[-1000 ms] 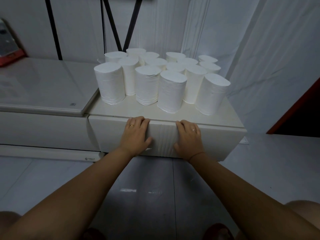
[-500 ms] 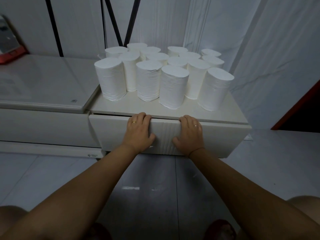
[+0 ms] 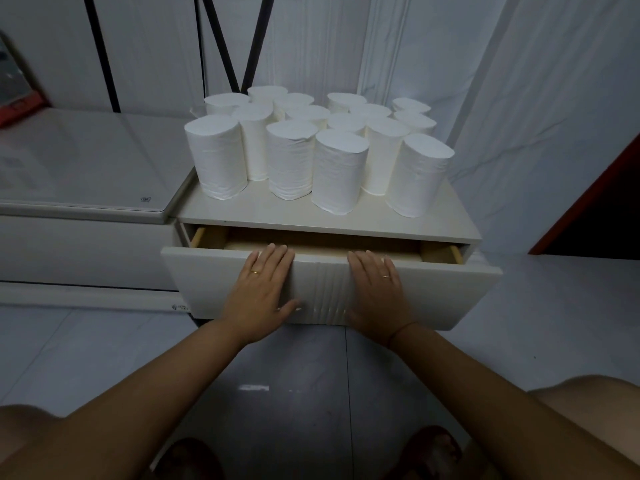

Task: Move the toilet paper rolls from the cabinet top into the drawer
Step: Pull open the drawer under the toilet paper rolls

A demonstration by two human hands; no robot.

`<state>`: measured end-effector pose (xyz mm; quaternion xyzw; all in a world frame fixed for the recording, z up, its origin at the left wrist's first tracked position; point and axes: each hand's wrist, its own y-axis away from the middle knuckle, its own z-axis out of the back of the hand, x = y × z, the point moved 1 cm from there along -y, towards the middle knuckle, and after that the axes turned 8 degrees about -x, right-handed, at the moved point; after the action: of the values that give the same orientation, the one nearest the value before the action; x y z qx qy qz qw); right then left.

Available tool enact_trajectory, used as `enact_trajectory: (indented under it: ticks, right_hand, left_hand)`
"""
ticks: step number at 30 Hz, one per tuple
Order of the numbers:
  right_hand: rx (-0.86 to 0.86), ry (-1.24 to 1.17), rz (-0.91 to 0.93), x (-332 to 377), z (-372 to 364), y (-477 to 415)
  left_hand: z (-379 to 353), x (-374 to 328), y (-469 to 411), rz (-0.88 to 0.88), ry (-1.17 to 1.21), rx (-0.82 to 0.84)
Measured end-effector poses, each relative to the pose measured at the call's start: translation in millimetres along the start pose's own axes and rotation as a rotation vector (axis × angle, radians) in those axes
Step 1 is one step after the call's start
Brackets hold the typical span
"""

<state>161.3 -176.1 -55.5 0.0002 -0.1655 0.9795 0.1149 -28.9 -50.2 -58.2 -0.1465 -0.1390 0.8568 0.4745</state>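
Since half a second earlier, the drawer (image 3: 332,289) had slid out toward the near side, leaving a gap under the cabinet top (image 3: 329,216) through which its pale wooden inner walls showed. Both hands lay on the ribbed drawer front, side by side and a little apart. Curled over the front's upper edge were the left hand's (image 3: 261,292) fingers, with the thumb low on the face; the right hand (image 3: 375,292) gripped the same edge likewise. Each hand wore a ring. All the toilet paper rolls (image 3: 311,150) stood upright in a tight cluster on the cabinet top, beyond the hands. At left, a lower glossy white unit (image 3: 86,168) touched the cabinet.
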Motion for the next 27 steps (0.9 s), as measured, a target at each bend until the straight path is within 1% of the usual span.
enact_trajectory:
  ticks: [6,11,16,21,27]
  right_hand:
    - [0.010,-0.037,0.038,7.9,15.6,26.1]
    - [0.014,-0.053,0.056,20.1,24.6,56.3]
    - [0.081,-0.097,0.046,29.4,31.4,74.5]
    - [0.140,-0.102,0.060,33.3,38.3,84.0]
    - [0.165,-0.104,0.084,37.8,47.5,99.2]
  left_hand:
    - [17.1,-0.6,24.8,-0.065,-0.002,0.040]
    - [31.7,-10.1,51.2,-0.081,-0.010,0.067]
    - [38.3,-16.5,67.0,-0.070,-0.033,0.146]
    - [44.7,-21.1,71.7,-0.048,0.004,0.201]
    - [53.2,-30.0,85.1,-0.018,0.037,0.182]
